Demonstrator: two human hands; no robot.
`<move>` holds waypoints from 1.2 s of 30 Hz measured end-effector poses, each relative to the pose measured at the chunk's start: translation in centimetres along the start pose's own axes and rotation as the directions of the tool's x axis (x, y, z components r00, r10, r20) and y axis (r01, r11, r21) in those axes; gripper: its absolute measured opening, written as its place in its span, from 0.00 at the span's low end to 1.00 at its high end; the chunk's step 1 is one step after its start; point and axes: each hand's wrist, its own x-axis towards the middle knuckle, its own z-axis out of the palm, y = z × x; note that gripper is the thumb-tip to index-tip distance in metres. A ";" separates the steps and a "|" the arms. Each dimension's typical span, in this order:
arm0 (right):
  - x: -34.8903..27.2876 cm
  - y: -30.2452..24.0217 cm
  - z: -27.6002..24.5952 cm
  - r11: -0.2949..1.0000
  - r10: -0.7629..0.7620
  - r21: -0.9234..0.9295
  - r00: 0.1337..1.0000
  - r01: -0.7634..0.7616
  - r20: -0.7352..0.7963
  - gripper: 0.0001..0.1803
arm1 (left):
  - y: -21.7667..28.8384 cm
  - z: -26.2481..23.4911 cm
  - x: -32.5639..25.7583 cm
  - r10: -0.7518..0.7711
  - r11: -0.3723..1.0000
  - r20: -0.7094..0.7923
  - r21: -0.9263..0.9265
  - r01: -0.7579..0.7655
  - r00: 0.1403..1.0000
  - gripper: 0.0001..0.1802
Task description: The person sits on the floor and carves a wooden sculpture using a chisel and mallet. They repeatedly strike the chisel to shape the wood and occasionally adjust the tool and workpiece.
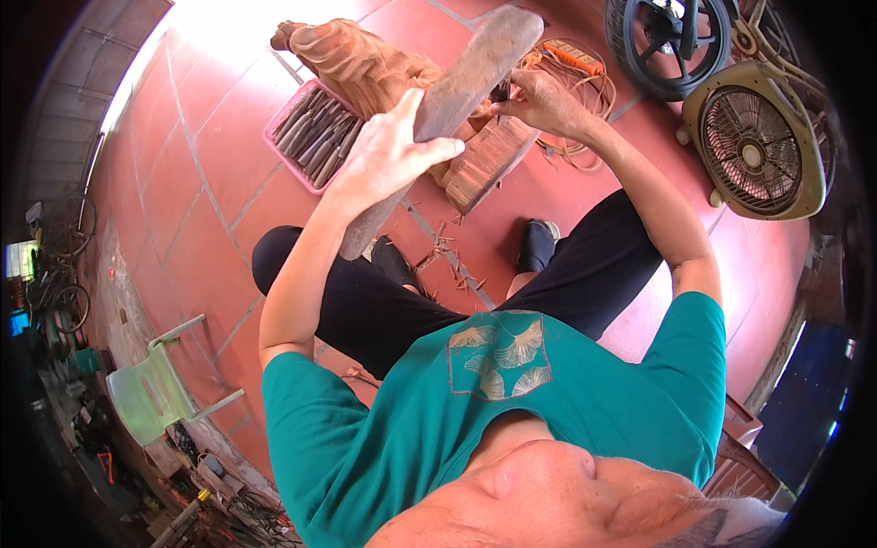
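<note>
A long, flat wooden bat [480, 68] slants up across the view, with rounded ends. My left hand [388, 151] is wrapped round its middle, thumb stretched over it. Beyond the bat my right hand [545, 103] pinches a small dark tool [501, 89], mostly hidden behind the bat. Below both hands a carved wooden figure [356, 64] lies on its side, its draped folds toward the far left. Its rough block base [493, 164] points toward me. Left of the carving, a pink basket [320, 189] holds several chisels [315, 137].
Wood chips [448, 251] lie on the red tiled floor [210, 128] between my feet. Far right are an orange power strip [574, 57] with coiled cord, a wheel [671, 41] and a box fan [754, 146]. A pale green chair [151, 393] stands at the left.
</note>
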 end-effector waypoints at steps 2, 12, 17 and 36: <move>0.2 -0.2 0.3 0.996 -0.089 0.004 0.993 0.089 -0.076 0.19 | -0.1 0.2 -0.2 0.166 0.971 -0.156 -0.147 -0.189 0.974 0.36; 0.2 -0.6 -0.1 0.999 0.036 -0.012 0.999 -0.036 0.001 0.16 | -0.4 1.5 0.4 0.127 0.992 -0.051 0.005 -0.127 0.991 0.38; 0.3 0.7 -0.5 0.930 0.178 0.342 0.979 -0.136 -0.096 0.16 | -1.4 1.3 -0.1 0.132 0.987 -0.120 -0.074 -0.142 0.984 0.40; -0.2 -0.1 0.5 0.974 0.051 0.225 0.996 -0.034 -0.069 0.22 | -0.2 0.0 -0.6 0.141 0.955 -0.166 -0.238 -0.178 0.976 0.40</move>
